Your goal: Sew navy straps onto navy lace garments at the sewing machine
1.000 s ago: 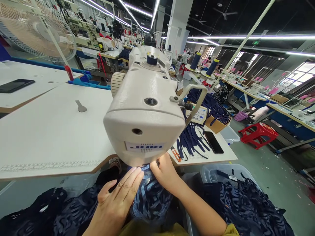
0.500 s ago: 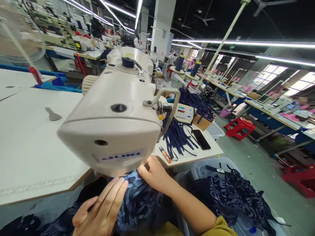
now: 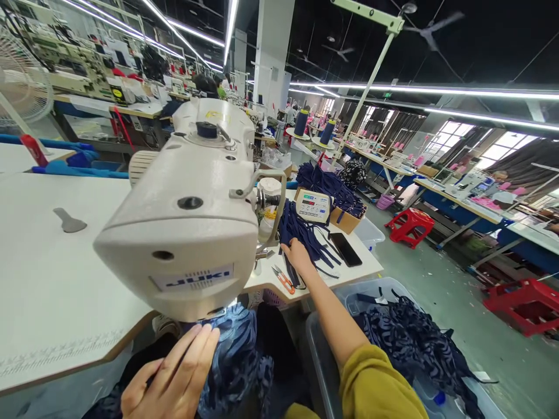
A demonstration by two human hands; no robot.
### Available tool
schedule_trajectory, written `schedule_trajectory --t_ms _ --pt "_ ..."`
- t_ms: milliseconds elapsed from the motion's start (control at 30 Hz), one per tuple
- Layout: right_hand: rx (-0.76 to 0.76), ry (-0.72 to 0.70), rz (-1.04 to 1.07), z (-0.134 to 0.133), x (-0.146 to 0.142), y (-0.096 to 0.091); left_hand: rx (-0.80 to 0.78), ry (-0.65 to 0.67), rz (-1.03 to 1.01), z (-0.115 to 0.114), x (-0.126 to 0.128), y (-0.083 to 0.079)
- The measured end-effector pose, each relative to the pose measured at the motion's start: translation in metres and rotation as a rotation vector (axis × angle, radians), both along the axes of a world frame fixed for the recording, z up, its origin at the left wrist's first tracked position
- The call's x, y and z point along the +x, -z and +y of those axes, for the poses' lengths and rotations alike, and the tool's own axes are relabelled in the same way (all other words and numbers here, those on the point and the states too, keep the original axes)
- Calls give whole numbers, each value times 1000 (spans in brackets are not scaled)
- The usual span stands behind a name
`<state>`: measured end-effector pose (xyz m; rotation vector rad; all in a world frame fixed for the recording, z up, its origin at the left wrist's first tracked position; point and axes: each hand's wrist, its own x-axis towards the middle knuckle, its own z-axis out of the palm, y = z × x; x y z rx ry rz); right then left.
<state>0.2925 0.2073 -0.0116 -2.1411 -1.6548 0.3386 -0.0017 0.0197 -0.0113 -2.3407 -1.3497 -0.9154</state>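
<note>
The step in hand looks like fetching a trim piece: the right hand (image 3: 297,254) stretches out past the cream-white Juki sewing machine head (image 3: 187,221) to the heap of dark navy fabric strips (image 3: 305,233) on the white table (image 3: 52,279) to the right of the machine. Its fingers lie on the near end of the heap, loosely curled; whether they have closed on a strip I cannot tell. Just on the near side of that hand lie small orange-handled thread snips (image 3: 283,279), and beyond the strips a black phone (image 3: 345,249) and a beige control panel with buttons (image 3: 311,205).

The left hand (image 3: 172,378) rests flat, fingers spread and straight, on the navy patterned garment fabric (image 3: 236,355) bunched directly below the front of the machine head, pinning it there without gripping.

The next move, as I judge it, calls for singling out one strip from the tangle without dragging its neighbours along, while the left hand keeps the garment from sliding. A clear plastic bin (image 3: 371,290) of more patterned fabric stands to the right of the machine, below the table edge.
</note>
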Motion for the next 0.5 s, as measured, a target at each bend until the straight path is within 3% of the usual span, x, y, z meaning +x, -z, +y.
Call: schedule_trajectory --t_ms 200,500 --pt "-98 45 -72 15 -3 7 -29 7 -75 -2 5 -7" --pt "-86 43 14 21 -2 11 58 105 -7 -4 10 -27"
